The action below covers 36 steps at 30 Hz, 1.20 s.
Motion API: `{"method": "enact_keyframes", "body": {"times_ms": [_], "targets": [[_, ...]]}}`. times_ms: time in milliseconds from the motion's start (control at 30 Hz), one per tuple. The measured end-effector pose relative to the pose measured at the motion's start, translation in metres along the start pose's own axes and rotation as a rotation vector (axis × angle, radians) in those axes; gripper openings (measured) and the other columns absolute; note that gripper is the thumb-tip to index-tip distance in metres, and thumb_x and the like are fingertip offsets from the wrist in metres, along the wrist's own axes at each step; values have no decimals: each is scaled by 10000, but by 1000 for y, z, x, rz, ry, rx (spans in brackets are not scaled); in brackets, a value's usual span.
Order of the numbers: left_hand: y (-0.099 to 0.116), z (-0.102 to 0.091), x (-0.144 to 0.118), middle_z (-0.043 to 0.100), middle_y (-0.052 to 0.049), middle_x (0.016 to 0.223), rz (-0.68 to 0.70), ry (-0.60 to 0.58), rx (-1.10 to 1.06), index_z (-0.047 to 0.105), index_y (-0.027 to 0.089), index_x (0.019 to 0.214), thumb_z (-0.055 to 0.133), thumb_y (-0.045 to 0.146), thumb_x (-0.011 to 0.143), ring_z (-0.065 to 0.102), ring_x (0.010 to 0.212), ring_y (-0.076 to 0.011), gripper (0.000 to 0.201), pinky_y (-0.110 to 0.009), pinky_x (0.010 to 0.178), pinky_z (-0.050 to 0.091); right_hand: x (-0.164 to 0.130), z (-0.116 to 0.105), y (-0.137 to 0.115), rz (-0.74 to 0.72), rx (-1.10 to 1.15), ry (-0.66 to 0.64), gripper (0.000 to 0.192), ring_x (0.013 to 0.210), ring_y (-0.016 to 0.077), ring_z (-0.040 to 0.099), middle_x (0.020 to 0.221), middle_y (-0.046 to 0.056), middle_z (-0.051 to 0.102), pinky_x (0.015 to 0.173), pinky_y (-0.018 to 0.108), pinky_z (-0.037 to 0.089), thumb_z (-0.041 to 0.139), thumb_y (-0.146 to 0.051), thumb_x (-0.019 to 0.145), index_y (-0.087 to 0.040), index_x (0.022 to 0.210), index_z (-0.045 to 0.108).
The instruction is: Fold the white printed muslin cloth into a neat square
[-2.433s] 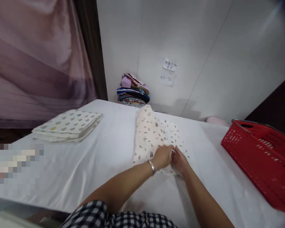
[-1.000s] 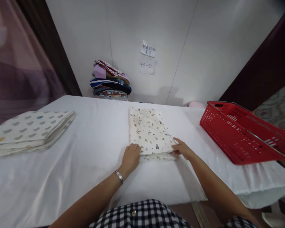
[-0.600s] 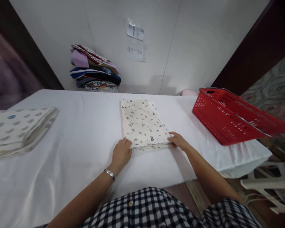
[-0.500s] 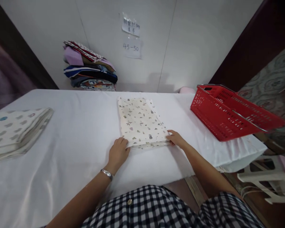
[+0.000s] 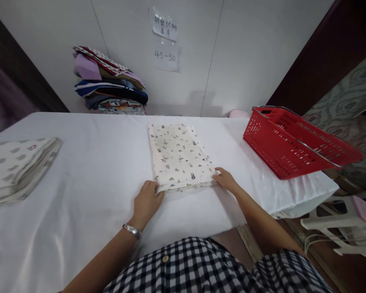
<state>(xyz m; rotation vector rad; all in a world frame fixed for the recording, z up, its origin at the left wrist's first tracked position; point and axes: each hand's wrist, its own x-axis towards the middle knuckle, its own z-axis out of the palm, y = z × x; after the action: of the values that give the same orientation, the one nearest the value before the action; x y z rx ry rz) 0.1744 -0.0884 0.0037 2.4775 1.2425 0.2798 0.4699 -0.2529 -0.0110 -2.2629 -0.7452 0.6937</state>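
A folded cream cloth (image 5: 181,154) with small leaf and starfish prints lies flat in the middle of the white-covered table (image 5: 103,162). At its near left corner, my left hand (image 5: 147,203) has its fingers closed on the edge; a silver bracelet circles that wrist. My right hand (image 5: 226,180) pinches the near right corner, with some fingertips hidden by the fabric. Several layers show along the near edge between the two hands.
Another folded cloth (image 5: 21,162), with grey shapes, lies at the left. A red basket (image 5: 293,146) stands on the right end of the table. Behind the table is a stack of folded fabrics (image 5: 112,83). A white stool (image 5: 332,228) stands at lower right.
The view has shifted slightly. My left hand has slid a little outward and toward me at the cloth's corner; my right hand stays at its corner.
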Motion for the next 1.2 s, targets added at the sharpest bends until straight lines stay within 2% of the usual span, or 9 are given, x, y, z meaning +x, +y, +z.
{"method": "enact_keyframes", "body": {"times_ms": [100,200,467,633,733,867,1033,1133,1200], "targets": [[1,-3,0,614,-49,890,-111,-75,18,503,196,932,439,414,838,606,780,-205,246,-297,622,412,-5,-3,-6,-3,-68,19,492,495,126,502,517,-61,527,550,241,371,575,-285,769,-206,1252,525],[3,-3,-2,632,-44,788,-119,-135,55,478,195,955,420,389,847,624,754,-230,229,-303,625,397,-9,-4,-10,-8,-61,26,496,502,129,502,520,-61,524,556,248,365,574,-288,771,-212,1258,523],[-10,-3,-11,663,-66,972,-140,-118,4,432,208,1046,418,273,851,644,888,-223,206,-294,687,411,-14,5,-1,46,-3,-4,503,593,158,549,622,-20,598,576,258,360,678,-351,713,-209,1183,573],[-14,-2,-10,665,-75,986,-131,-110,-15,421,206,1074,410,250,852,644,894,-229,227,-297,684,409,-20,9,-10,-14,-320,33,261,680,182,553,769,63,645,582,264,318,598,-411,772,-182,895,628],[-19,-12,-9,669,-64,961,-134,-102,-8,427,209,1076,412,252,851,644,869,-222,229,-289,680,408,-28,18,-19,-54,-437,2,223,661,182,539,759,82,645,573,269,296,544,-387,801,-179,734,589],[-54,-45,5,665,-57,961,-186,-38,79,452,217,1039,397,319,871,642,855,-222,204,-273,658,403,-54,56,-44,-140,-440,-92,277,671,188,557,767,93,664,574,272,288,516,-414,821,-179,701,599],[-137,-87,43,642,-27,972,-335,75,202,467,189,1082,356,349,889,603,857,-193,275,-237,675,378,-95,120,-97,-373,-372,-360,350,742,200,590,849,70,698,586,266,312,512,-510,816,-197,815,669],[-173,-96,56,635,-7,978,-456,69,118,509,144,1048,369,343,879,572,928,-171,296,-213,721,378,-101,133,-115,-465,-311,-478,288,731,181,585,808,32,694,584,250,331,578,-475,769,-206,772,680],[-183,-94,56,646,-6,981,-502,70,19,532,133,1041,400,345,859,572,952,-174,309,-208,732,393,-89,128,-113,-492,-228,-447,239,703,159,577,762,12,682,585,239,349,573,-418,774,-205,749,678]]}}
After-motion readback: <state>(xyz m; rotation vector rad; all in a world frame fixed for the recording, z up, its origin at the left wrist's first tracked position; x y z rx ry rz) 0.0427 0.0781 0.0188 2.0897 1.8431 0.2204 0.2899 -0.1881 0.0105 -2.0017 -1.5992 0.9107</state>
